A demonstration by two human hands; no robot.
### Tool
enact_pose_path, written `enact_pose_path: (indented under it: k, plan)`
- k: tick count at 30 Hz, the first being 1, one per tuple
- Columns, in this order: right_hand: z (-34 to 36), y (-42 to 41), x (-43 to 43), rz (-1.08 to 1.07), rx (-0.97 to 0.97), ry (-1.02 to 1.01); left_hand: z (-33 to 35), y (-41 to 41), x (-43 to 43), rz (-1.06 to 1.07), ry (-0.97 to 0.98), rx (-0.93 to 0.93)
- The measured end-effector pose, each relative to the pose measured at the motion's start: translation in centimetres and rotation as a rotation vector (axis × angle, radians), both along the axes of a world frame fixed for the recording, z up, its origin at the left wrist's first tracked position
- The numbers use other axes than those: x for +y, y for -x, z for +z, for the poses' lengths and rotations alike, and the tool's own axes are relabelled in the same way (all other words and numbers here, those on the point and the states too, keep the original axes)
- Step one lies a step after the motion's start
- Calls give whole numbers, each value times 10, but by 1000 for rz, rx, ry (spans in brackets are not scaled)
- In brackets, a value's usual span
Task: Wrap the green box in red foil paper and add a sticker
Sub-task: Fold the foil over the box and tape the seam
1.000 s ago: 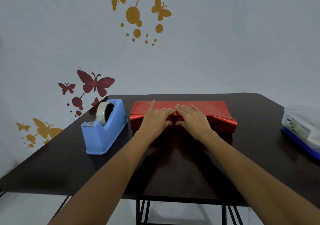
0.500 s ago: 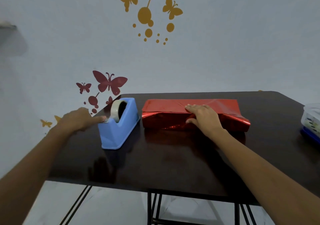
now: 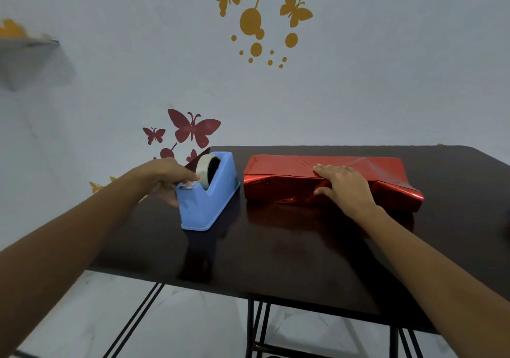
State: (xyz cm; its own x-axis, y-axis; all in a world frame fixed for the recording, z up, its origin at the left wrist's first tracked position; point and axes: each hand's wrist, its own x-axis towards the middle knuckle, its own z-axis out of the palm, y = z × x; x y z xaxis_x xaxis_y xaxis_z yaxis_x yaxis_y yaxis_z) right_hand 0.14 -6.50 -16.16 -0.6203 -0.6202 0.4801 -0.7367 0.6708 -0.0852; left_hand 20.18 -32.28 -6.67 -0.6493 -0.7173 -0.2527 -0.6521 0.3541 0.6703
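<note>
A long box is seen on the dark counter, out toward 1 o'clock. It is covered all over with shiny red foil paper. The foil is folded and a bit crumpled along the near side. A loose flap is left sticking out at the 3 o'clock end.

The right hand is laid flat on the box, at its near top edge. The fingers are kept straight and close together, and are pointed toward 10 o'clock. The foil is pressed down under them, and nothing is gripped.

A blue tape dispenser is stood at the 9 o'clock side of the box, near it but apart. A roll of pale tape is held in its top.

The left hand is put at the 9 o'clock side of the dispenser, by the cutter end. Its fingers are curled, and one fingertip is touching the roll. The thumb is tucked down beside the blue wall. Whether the tape end is pinched cannot be told.

Red butterfly stickers and yellow butterfly stickers are seen on the wall, at 12 o'clock behind the counter.
</note>
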Motion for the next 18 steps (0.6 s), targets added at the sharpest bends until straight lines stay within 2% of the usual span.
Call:
enact_pose_path:
  k: [5, 9, 18]
  plan:
    - [-1, 1, 0, 13, -6, 21, -2, 0, -7, 91, -252, 110]
    - [-3, 2, 0, 17, 3, 39, -6, -8, -11, 79, -395, 226]
    - [-2, 0, -1, -9, 15, 6, -18, -11, -5, 113, -543, 460]
